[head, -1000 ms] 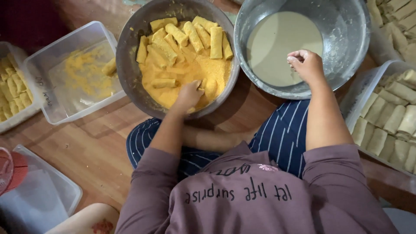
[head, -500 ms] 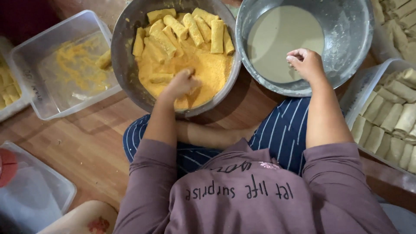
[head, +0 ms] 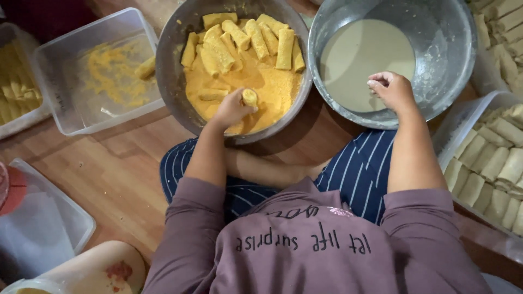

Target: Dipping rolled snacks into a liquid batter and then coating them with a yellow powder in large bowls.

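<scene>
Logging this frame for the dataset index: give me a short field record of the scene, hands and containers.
setting: person seated on wooden floor, seen from above
left hand: left hand holds a crumb-coated roll over the crumb bowl
right hand: right hand loosely curled at the edge of the batter bowl, holding nothing visible
crumb bowl contents: orange crumbs, many coated rolls
batter bowl contents: pale liquid batter
left side: clear plastic tub with crumb residue and one roll
right side: tray of uncoated rolls
</scene>
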